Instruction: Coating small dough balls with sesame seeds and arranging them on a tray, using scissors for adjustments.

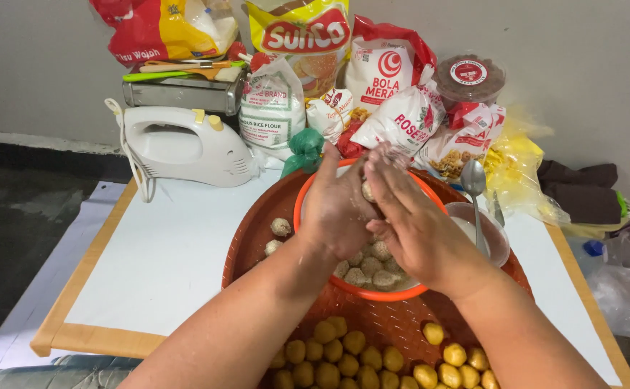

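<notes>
My left hand (335,209) and my right hand (412,220) are pressed palm to palm over an orange bowl (372,293), with a small coated dough ball (367,191) between them. Several pale coated balls (370,272) lie in the bowl. The bowl sits on a round brown perforated tray (254,230). Two coated balls (280,227) rest on the tray left of the bowl. Several yellow dough balls (344,356) fill the tray's near part.
A white hand mixer (185,148) lies at the back left of the white board (164,252). Flour and food bags (372,94) stand against the wall. A small bowl (498,241) with a spoon (473,180) sits right of the orange bowl.
</notes>
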